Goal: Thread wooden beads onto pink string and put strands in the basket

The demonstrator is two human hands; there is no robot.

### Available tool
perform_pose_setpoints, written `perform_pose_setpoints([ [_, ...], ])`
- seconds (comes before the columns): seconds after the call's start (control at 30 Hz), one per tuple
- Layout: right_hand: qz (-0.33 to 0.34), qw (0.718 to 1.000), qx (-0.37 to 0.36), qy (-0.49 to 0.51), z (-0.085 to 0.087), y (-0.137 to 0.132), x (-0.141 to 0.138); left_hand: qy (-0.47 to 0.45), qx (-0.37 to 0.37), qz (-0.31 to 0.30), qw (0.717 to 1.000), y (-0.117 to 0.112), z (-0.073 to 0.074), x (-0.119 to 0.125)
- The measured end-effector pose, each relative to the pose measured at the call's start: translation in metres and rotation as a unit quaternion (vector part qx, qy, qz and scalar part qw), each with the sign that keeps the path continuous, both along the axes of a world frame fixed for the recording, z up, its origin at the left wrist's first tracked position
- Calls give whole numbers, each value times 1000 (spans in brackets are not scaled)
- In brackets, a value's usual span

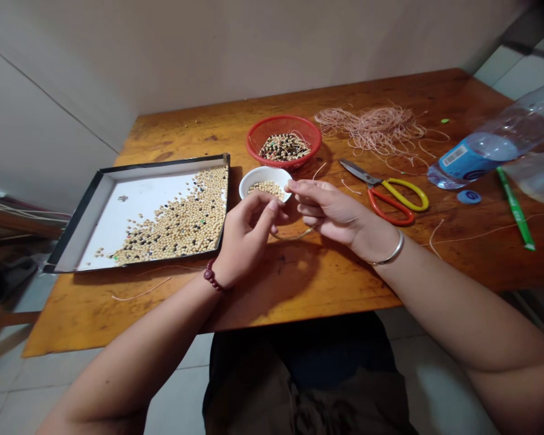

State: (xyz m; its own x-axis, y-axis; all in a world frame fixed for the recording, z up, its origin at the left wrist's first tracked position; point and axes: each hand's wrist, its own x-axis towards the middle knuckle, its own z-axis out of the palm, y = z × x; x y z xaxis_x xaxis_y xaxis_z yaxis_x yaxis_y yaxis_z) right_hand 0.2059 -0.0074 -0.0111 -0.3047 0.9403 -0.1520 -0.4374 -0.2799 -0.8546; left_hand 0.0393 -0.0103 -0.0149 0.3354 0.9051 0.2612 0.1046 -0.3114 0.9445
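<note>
- Grip, head view: the left hand [247,238] and right hand [326,211] meet above the table, each closed in a pinch, their fingertips close together. Whatever they pinch is too fine to make out.
- Just beneath the grip, a short strand of pale beads [292,235] curves loosely; I cannot tell whether it touches the table.
- Left wrist: a dark red bead bracelet [213,276]. Right wrist: a plain silver bangle [392,251].
- Just behind the grip: a round white ceramic bowl [265,172] holding pale beads.
- Beyond the bowl: a red plastic mesh basket [272,121] of mixed dark and pale beads.
- Left of the grip: a black-rimmed, white-lined rectangular tray [163,166], with pale and dark beads heaped along one side.
- Right of the grip, farther off: a tangle of thin pink cord [372,128] and scissors with orange and yellow handles [396,199].
- Far right: a clear plastic bottle [480,148] with a blue label, its small print unreadable, and a round blue cap [469,197] with an unreadable mark.
- Under everything: a worn orange-brown wooden table [299,296].
</note>
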Motion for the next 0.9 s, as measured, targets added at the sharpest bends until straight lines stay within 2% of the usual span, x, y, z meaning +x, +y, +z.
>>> perform_pose_setpoints([
  [0.1, -10, 1000, -2, -13, -2, 0, -1, -28, -70, -11, 997, 3, -1, 0],
  [0.17, -13, 1000, -2, -22, -3, 1, -2, -24, -87, -13, 996, 5, -2, -1],
  [0.33, -27, 998, 0, -53, -6, 2, -2, 5, -31, 27, 999, 8, -2, -1],
  [0.5, -40, 995, 2, -94, -3, 1, -4, -5, -1, 59, 998, 10, -4, -2],
  [0.7, -15, 990, 28, -135, -6, 1, -5, 50, 61, 68, 995, 12, -8, -5],
  [0.9, -36, 983, 39, -178, -2, 0, -6, 79, 94, 72, 990, 13, -9, -7],
])
